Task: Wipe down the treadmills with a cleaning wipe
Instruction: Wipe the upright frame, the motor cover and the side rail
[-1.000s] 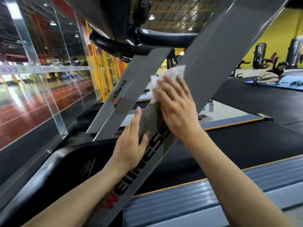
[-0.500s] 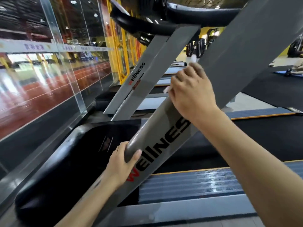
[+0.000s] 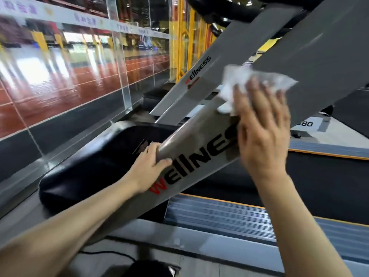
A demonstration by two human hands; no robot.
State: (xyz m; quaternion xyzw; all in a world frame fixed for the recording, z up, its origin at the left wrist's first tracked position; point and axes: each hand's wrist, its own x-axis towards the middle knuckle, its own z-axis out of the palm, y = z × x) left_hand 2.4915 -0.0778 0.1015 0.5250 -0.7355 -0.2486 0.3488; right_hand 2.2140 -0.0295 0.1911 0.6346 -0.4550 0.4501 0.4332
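A grey slanted treadmill upright (image 3: 199,154) printed "Wellness" crosses the middle of the head view. My right hand (image 3: 261,124) lies flat with straight fingers on a crumpled white wipe (image 3: 239,80), pressing it against the upper part of that upright. My left hand (image 3: 148,166) grips the upright's left edge lower down, thumb on the printed face near the red letter. A second grey upright (image 3: 201,76) of the same treadmill stands behind. The black motor cover (image 3: 95,166) sits at the base.
A glass partition (image 3: 119,62) runs along the left, with a red floor beyond. The treadmill's ribbed side rail (image 3: 219,214) and black belt (image 3: 299,182) lie to the right. Black handlebars (image 3: 219,11) hang overhead. Another treadmill deck (image 3: 329,148) is further right.
My right hand opened from curled fingers to a flat palm, and the wipe now shows spread above the fingertips. My left hand stays gripping the upright's lower edge. The view shifted closer.
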